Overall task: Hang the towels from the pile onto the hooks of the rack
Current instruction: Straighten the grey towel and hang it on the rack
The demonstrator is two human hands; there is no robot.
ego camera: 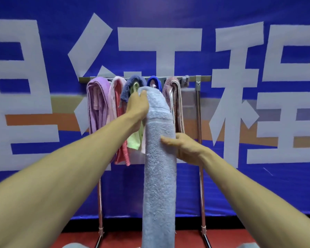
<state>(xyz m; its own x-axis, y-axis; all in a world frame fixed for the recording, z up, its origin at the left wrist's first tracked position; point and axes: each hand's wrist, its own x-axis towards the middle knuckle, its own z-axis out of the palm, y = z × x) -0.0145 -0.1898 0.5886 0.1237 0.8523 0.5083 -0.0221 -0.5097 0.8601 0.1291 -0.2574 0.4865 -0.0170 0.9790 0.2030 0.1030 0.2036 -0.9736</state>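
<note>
Stretching down the middle of the view, the light-blue towel [159, 176] is held in front of the rack [204, 78], folded lengthwise into a narrow strip. Its top fold is raised to just below the rail and its tail runs out of the bottom of the view. The top fold is gripped by the left hand [139, 102]: the thumb is laid on the front face, while the other fingers are hidden behind the cloth. Halfway down, the right edge is pinched by the right hand [179, 144], with the thumb pressed across the front and the remaining fingers tucked out of sight behind. This two-point hold is judged to keep the strip taut and narrow, so that the fold can be guided onto one hook without spreading over its neighbours.

No true container is present; the rack serves as the holder. On its hooks a lilac towel [97, 104], a pink towel [115, 97], a grey-blue towel [132, 83] with a lime-green cloth [134, 140] below it, a royal-blue towel [153, 80] and a dusty-rose towel [175, 104] are hung side by side, touching. One free hook [186, 80] is seen just right of the dusty-rose towel, and is judged the likely target. The pile is not in view.
</note>
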